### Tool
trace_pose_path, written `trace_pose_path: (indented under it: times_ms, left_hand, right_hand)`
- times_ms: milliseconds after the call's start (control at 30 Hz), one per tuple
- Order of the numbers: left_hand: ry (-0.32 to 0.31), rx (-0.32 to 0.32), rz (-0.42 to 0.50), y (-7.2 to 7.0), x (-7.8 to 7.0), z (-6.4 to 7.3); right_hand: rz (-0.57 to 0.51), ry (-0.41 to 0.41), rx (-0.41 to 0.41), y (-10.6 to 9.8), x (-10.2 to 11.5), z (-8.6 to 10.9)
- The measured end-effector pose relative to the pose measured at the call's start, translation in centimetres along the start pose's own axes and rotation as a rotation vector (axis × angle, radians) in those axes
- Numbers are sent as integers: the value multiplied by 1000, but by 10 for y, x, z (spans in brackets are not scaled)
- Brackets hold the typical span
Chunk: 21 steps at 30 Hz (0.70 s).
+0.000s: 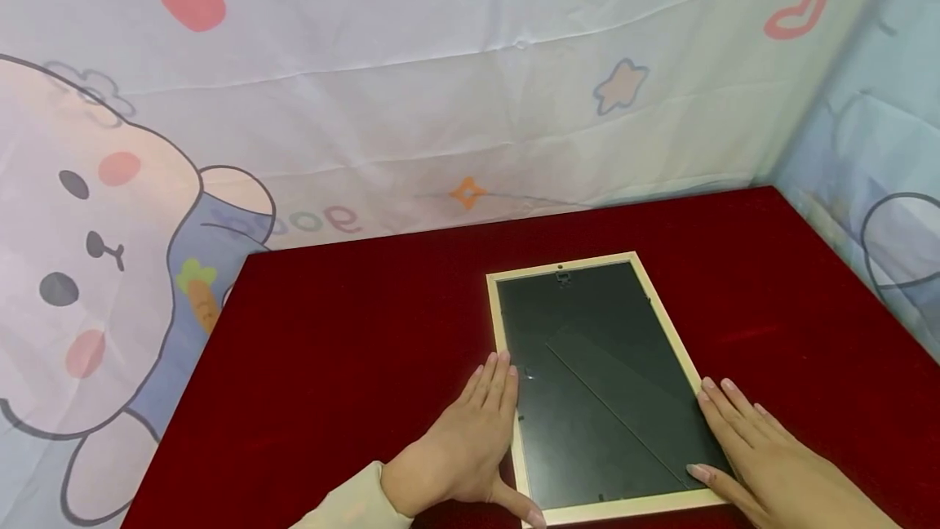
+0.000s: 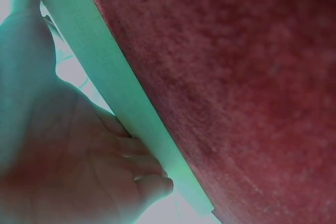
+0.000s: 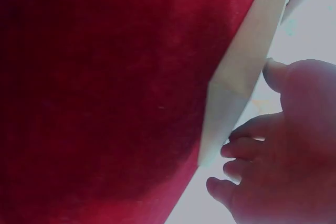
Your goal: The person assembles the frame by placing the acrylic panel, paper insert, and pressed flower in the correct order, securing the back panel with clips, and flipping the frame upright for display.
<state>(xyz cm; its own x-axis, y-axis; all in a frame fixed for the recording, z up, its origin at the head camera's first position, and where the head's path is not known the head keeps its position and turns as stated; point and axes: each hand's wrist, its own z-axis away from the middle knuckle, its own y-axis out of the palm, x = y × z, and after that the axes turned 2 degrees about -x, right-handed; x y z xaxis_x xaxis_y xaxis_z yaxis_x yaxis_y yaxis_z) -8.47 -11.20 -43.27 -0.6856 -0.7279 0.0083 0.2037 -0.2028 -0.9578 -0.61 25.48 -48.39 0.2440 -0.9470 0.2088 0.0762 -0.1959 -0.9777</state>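
A picture frame [image 1: 602,398] lies back side up on the red cloth, with a pale wooden border and a black backing board. A diagonal line runs across the board, and a small metal hanger [image 1: 563,277] sits near its far edge. My left hand [image 1: 470,443] rests along the frame's left side, fingers straight and thumb by the near left corner. Against the right side lies my right hand [image 1: 771,455], fingers extended, its thumb over the near right corner. In the left wrist view the wooden edge [image 2: 115,87] touches the fingers; the right wrist view shows a frame corner [image 3: 226,93].
The red cloth-covered table [image 1: 352,349] extends around the frame. Behind it hangs a pale printed curtain [image 1: 411,88] with hearts, stars and a cartoon animal [image 1: 132,211] at the left. A bluish curtain [image 1: 874,153] hangs along the right side.
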Motion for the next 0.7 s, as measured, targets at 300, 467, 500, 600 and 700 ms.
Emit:
trace_pose_path:
  times_ms: [300,467,500,600,700]
  left_hand:
    - [12,-30,-21,3,1,0]
    - [19,-33,-13,3,0,0]
    - [19,-32,-13,3,0,0]
    - [18,-25,-12,2,1,-1]
    - [8,-9,-12,1,1,0]
  right_hand:
    - [-176,62,53,-1,-7,-1]
    - [-182,70,49,-5,-7,0]
    - [-189,75,51,-5,-7,0]
    - [-218,81,49,-8,-6,-2]
    - [-232,62,21,-12,-5,-5]
